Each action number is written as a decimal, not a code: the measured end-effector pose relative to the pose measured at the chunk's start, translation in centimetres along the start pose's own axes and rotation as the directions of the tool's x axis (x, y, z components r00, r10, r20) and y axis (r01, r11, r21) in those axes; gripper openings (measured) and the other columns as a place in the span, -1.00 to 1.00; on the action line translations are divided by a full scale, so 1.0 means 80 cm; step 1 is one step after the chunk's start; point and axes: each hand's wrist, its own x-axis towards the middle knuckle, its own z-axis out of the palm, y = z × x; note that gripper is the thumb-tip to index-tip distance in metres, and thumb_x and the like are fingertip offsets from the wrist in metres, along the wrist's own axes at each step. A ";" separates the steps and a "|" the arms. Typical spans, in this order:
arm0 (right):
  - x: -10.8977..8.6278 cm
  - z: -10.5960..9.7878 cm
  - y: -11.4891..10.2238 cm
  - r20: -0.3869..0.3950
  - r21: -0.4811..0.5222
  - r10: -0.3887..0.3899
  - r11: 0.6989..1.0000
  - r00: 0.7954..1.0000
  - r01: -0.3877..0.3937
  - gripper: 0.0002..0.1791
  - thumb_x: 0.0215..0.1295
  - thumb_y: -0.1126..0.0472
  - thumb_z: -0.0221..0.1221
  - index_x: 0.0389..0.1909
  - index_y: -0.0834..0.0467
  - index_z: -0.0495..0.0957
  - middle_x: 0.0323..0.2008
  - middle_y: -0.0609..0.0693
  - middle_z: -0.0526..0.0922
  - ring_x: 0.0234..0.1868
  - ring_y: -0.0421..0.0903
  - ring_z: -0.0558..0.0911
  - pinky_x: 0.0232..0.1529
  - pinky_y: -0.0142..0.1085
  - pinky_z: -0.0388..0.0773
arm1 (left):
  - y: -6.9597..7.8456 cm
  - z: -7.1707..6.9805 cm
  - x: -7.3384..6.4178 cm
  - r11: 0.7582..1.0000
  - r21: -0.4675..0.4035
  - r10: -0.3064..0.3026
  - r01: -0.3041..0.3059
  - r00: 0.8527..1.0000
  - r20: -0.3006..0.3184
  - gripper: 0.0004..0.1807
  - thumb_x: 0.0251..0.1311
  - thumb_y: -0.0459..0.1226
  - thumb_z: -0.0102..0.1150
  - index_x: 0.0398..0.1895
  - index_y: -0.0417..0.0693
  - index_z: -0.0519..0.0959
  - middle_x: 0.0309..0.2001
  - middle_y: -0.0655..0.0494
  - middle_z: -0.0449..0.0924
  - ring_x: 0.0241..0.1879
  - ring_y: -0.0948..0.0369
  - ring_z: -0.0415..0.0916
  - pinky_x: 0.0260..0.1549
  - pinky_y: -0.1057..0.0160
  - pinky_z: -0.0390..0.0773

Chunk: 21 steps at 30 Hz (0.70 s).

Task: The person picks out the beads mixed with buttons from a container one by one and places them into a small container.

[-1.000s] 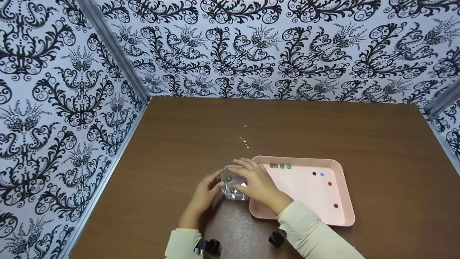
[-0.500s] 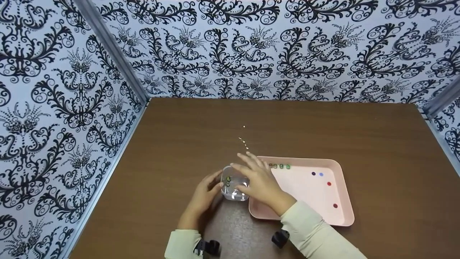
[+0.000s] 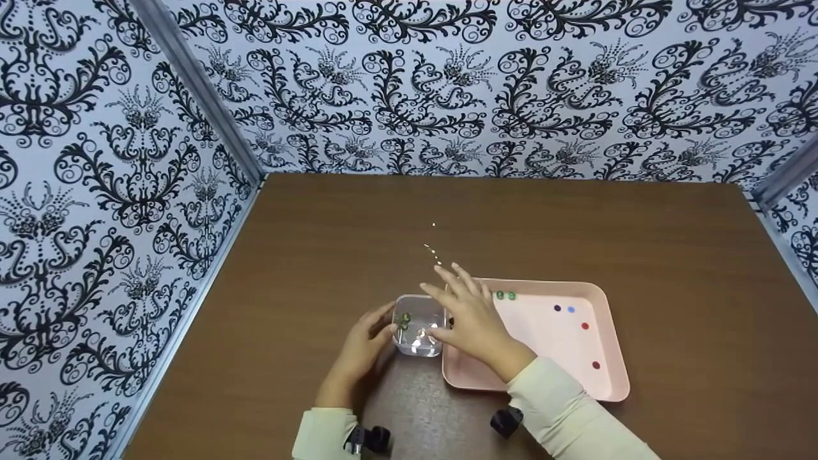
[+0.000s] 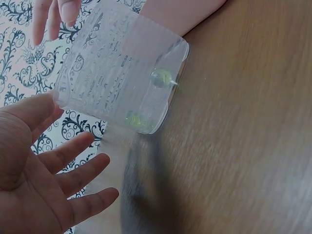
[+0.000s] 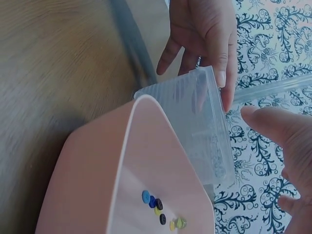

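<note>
A clear plastic container stands on the wooden table against the pink tray's left side. Inside it, greenish glass marbles lie along the left wall; two of them show in the left wrist view. My left hand touches the container's left side with thumb and fingertips, the other fingers loosely extended. Over the tray's left edge hovers my right hand, fingers spread and holding nothing. Its thumb tip is close to the container's right rim.
The pink tray holds green marbles along its far wall. Small button-like discs in blue, black and yellow lie in it, with red discs farther right. Patterned panels bound the table's back and left.
My right hand has moved right, off the container and farther over the tray, spreading its fingers. Marbles inside the container have shifted to its left wall. My left hand has stayed put.
</note>
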 end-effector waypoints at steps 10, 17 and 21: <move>-0.002 -0.006 0.006 -0.003 -0.006 0.010 1.000 1.000 -0.010 -0.20 -0.08 -0.03 0.47 0.28 -0.04 0.46 0.42 0.05 0.25 0.45 0.19 0.10 0.29 0.35 0.07 | 0.001 0.000 0.000 1.000 0.004 0.000 0.000 1.000 0.003 -0.54 0.30 -0.35 0.11 0.25 -0.32 0.42 0.16 -0.33 0.45 0.20 -0.18 0.38 0.23 -0.12 0.35; -0.006 -0.008 0.009 -0.005 0.010 0.040 0.999 0.999 -0.040 -0.20 -0.07 0.01 0.46 0.29 -0.05 0.45 0.43 0.04 0.23 0.47 0.18 0.07 0.30 0.37 0.02 | 0.002 0.000 -0.001 1.000 -0.013 -0.010 0.010 1.000 0.002 -0.53 0.30 -0.36 0.11 0.26 -0.33 0.40 0.14 -0.35 0.45 0.18 -0.19 0.39 0.22 -0.12 0.36; -0.009 -0.010 0.012 -0.012 0.022 0.042 0.999 0.999 -0.042 -0.20 -0.08 0.01 0.46 0.29 -0.06 0.45 0.43 0.03 0.23 0.47 0.17 0.06 0.31 0.36 0.00 | 0.001 0.001 -0.001 1.000 -0.020 -0.017 0.017 1.000 0.004 -0.53 0.31 -0.37 0.10 0.26 -0.34 0.40 0.13 -0.34 0.45 0.18 -0.18 0.40 0.22 -0.11 0.36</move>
